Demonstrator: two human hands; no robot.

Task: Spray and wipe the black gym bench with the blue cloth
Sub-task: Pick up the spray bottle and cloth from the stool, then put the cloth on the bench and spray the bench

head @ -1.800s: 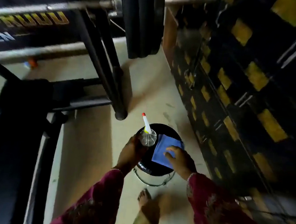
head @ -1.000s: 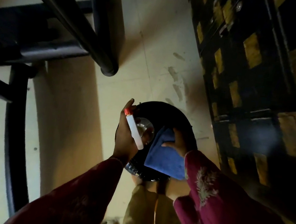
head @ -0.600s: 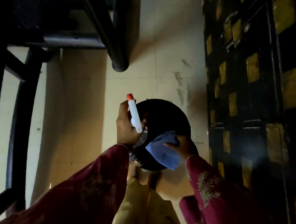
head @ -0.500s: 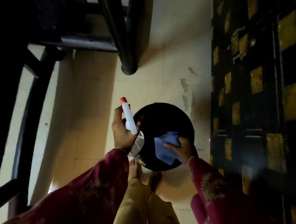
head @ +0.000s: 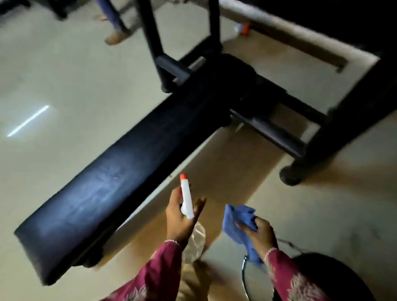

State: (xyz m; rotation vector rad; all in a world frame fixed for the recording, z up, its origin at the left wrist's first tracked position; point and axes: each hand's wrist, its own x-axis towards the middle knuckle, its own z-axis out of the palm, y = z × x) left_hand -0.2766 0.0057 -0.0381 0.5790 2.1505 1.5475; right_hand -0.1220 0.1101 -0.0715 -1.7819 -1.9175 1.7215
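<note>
The black gym bench (head: pixel 127 167) runs diagonally from lower left to upper centre, its padded top bare and faintly smudged. My left hand (head: pixel 180 218) holds a clear spray bottle (head: pixel 187 202) with a white head and orange nozzle, raised just right of the bench's near half, nozzle pointing up and away. My right hand (head: pixel 259 234) grips the crumpled blue cloth (head: pixel 238 224) in the air beside the bottle, apart from the bench.
A round black stool (head: pixel 338 297) with a chrome ring stands at the lower right. The black rack frame (head: pixel 322 129) and its foot (head: pixel 290 176) lie beyond the bench. Another person's foot (head: pixel 116 37) is at the top left. A small orange-topped bottle (head: pixel 244 29) sits on the floor far back.
Both hands have lifted the spray bottle and blue cloth off the stool. My view has swung left, so the bench now fills the middle and the stool sits at lower right.
</note>
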